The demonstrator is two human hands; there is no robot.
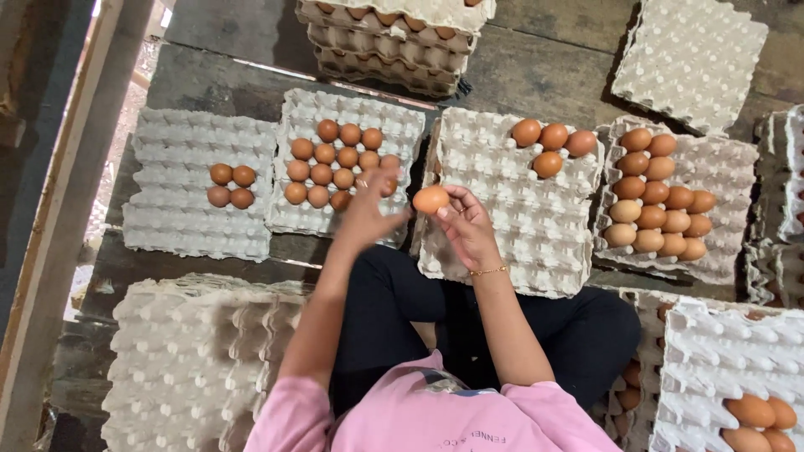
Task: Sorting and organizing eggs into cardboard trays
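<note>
Mid-frame, my right hand [466, 226] pinches a brown egg [431, 199] in its fingertips; left hand [367, 208] open beside it, blurred. I judge it light, smooth, brittle: cradle the sides.

Egg [431, 199]: brown, oval, whole, long axis roughly level, held off trays in right hand [469, 228] fingertips at scene centre; left hand [366, 211] just beside it, blurred, fingers spread.

- One head-worn camera, looking almost straight down over the person's pink top [435, 414] and lap
- Close in — egg trays [511, 201] fill the floor around
</note>
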